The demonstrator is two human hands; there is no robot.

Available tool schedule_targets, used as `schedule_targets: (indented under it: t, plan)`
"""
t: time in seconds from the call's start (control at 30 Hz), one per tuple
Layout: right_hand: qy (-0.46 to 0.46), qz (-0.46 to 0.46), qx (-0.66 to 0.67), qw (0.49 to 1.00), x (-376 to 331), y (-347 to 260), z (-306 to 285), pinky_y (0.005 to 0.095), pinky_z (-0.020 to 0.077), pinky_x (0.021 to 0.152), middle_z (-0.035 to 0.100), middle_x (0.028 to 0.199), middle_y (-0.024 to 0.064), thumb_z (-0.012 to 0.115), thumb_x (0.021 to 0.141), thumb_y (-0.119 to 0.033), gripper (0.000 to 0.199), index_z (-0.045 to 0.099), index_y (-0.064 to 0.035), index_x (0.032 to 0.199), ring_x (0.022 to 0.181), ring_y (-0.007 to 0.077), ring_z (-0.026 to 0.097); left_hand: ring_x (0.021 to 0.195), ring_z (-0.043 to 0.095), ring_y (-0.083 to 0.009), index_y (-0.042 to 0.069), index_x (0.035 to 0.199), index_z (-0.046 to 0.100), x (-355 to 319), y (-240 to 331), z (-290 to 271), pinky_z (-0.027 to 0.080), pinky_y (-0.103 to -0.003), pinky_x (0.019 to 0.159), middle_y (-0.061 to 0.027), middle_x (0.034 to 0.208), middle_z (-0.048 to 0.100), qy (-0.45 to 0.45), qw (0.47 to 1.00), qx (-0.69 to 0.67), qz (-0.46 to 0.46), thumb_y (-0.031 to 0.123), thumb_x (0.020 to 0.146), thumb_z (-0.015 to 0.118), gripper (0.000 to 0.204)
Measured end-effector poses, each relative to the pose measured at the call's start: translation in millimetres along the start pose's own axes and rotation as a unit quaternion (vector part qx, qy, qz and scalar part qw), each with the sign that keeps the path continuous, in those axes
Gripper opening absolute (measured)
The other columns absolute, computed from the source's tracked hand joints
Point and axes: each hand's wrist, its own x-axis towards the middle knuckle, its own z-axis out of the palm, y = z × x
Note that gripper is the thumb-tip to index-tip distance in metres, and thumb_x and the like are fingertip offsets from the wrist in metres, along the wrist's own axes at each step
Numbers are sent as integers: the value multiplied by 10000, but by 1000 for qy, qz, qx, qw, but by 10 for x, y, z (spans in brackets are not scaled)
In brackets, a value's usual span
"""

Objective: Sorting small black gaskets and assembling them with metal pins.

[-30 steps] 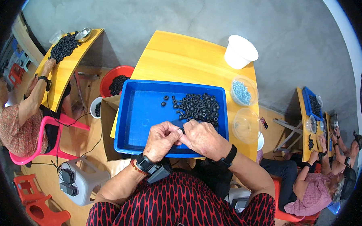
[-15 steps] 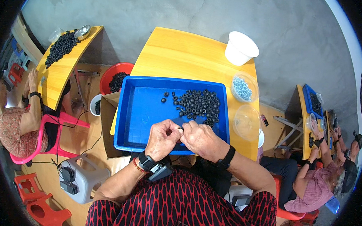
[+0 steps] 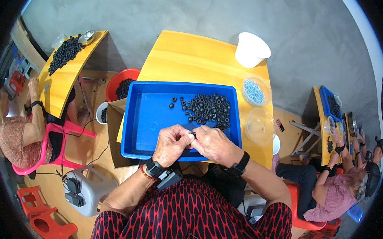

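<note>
Above the near edge of the blue tray (image 3: 150, 108), my left hand (image 3: 171, 144) and my right hand (image 3: 217, 145) meet fingertip to fingertip. Between them they pinch a small black ring-shaped piece (image 3: 194, 134), mostly covered by the fingers. Several like it lie in the tray's right half as a loose pile of black ring-shaped pieces (image 3: 209, 109), some showing a round hole. To the right of the tray, a clear bowl (image 3: 244, 86) contains small pale-blue bits (image 3: 254, 92). Beside it sits a second clear bowl (image 3: 260, 127).
A white tub (image 3: 251, 50) stands at the far right of the yellow table (image 3: 188, 55). Left of the table are a cardboard box (image 3: 114, 142), a red basin (image 3: 113, 85) of black pieces and a grey stool (image 3: 90, 190). People sit at tables on both sides.
My hands stay joined over the tray's near edge, with the fingers slightly shifted. More of the black piece now shows between the fingertips.
</note>
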Motion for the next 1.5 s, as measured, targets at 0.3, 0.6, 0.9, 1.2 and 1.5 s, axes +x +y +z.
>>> schedule_targets:
  t: [0.3,0.6,0.9,1.2,1.5]
  plan:
    - [-5,38,-21,999,-8,-133,34,488,540,635,625,822,233,590,933,-224,249,552,17,886,725,408,651,723,641,-115,-26,898,635,-3,23,-24,550,-266,663,-76,811,684,18,992,122,24,16,924,644,49]
    - [-8,67,166,984,7,16,-19,499,527,697,642,865,260,600,911,-195,255,553,43,834,779,437,646,722,655,-124,-21,905,646,-1,32,-16,562,-275,674,-92,845,696,-16,997,-75,-13,89,940,657,116]
    - [14,51,42,998,11,-100,45,506,537,674,634,817,240,600,918,-222,244,565,16,875,738,425,647,700,614,-88,-27,870,633,-23,27,7,530,-251,638,-59,782,676,35,997,53,35,52,936,646,104]
    - [35,50,123,990,3,-42,-34,456,538,619,661,812,214,634,906,-203,246,588,34,860,710,366,675,698,629,-103,-22,902,637,-3,78,35,542,-260,639,-67,803,679,2,1000,-20,-12,100,953,639,132]
    - [-7,66,237,969,-58,-129,-265,410,535,674,658,835,201,691,881,-244,280,637,23,942,759,351,674,747,642,-105,-38,964,629,-21,44,15,551,-249,668,-73,875,679,-44,996,-78,-21,118,982,596,161]
